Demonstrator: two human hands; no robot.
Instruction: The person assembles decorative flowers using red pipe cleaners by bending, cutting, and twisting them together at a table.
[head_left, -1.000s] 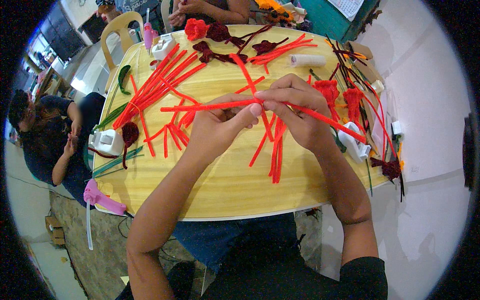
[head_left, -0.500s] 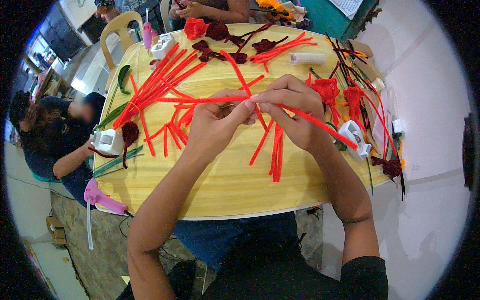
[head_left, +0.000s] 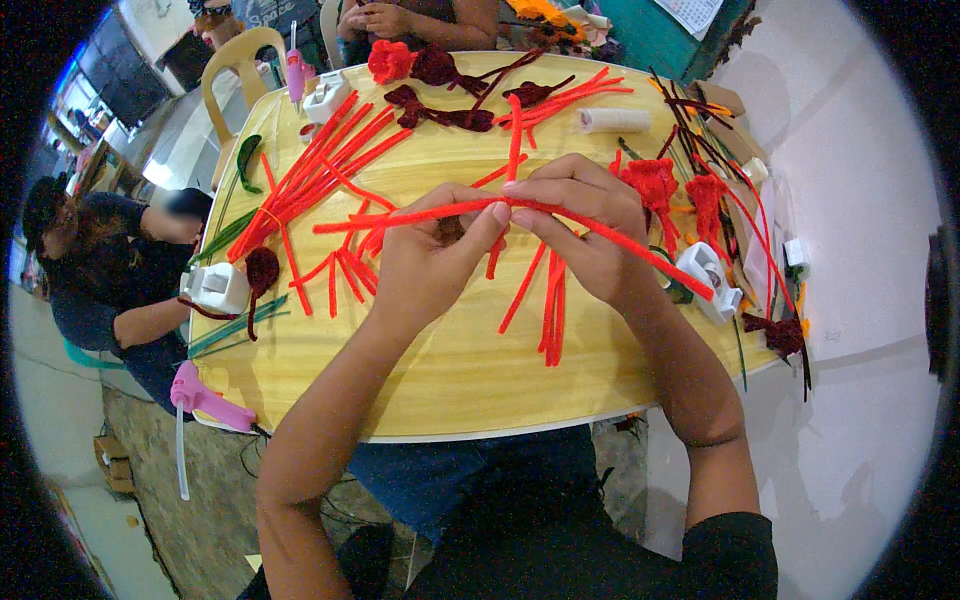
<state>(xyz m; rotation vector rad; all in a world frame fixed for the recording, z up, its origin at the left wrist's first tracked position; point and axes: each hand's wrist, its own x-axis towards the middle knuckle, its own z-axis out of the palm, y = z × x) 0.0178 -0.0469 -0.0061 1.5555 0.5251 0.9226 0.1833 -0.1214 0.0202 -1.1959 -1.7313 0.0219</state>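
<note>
Over the middle of the table (head_left: 420, 385), my left hand (head_left: 437, 250) and my right hand (head_left: 582, 220) meet with thumbs and fingertips pinched. Between them is a long red pipe cleaner (head_left: 640, 252), stretching sideways past both hands. A second red pipe cleaner (head_left: 515, 140) crosses it nearly upright where my fingertips come together; its lower end shows beneath them. My fingers hide the exact join. Short red pipe cleaner pieces (head_left: 553, 320) lie on the table below my right hand, and more (head_left: 345, 275) lie beside my left.
A tied bundle of red pipe cleaners (head_left: 300, 185) lies left. Finished red flowers (head_left: 652, 182) and a white tape dispenser (head_left: 708, 278) stand right; another dispenser (head_left: 216, 284) and a pink glue gun (head_left: 210, 398) are left. One person (head_left: 110, 260) sits left, another (head_left: 420, 22) across.
The crossing pipe cleaner has turned from a slant to nearly upright, its top swinging right and its lower end left. Both hands keep their pinch in about the same place.
</note>
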